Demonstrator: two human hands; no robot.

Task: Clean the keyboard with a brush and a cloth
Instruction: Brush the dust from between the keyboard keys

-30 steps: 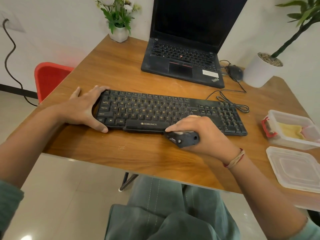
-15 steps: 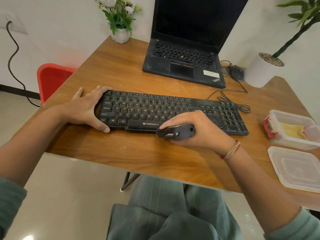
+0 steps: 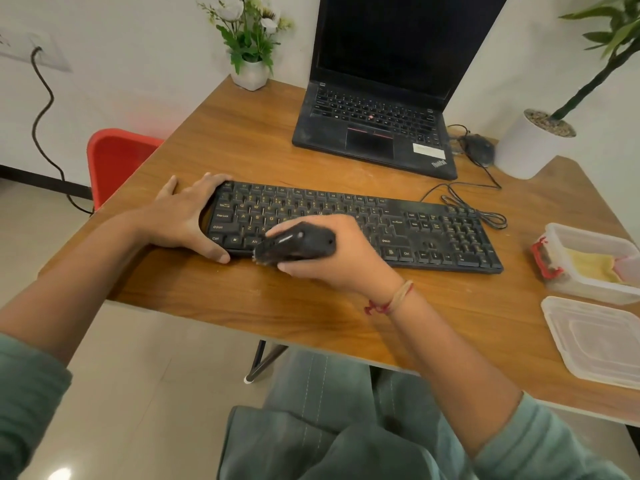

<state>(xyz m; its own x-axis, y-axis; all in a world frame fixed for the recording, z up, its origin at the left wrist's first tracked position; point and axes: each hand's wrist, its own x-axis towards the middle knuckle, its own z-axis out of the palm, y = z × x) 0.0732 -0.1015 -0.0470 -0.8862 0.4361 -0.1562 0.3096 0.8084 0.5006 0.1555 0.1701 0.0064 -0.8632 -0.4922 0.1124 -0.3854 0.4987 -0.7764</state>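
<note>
1. One black plastic keyboard (image 3: 398,216), flat on the wooden table (image 3: 242,133); my left hand (image 3: 180,216) clasped its left end.
2. One dark stubby brush (image 3: 298,245), gripped in my right hand (image 3: 346,261), at its near edge.

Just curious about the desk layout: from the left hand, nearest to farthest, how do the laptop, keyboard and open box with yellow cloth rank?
1. Keyboard: the left hand holds its left end.
2. Laptop: behind it, toward the right.
3. Open box: at the table's far right edge.
</note>
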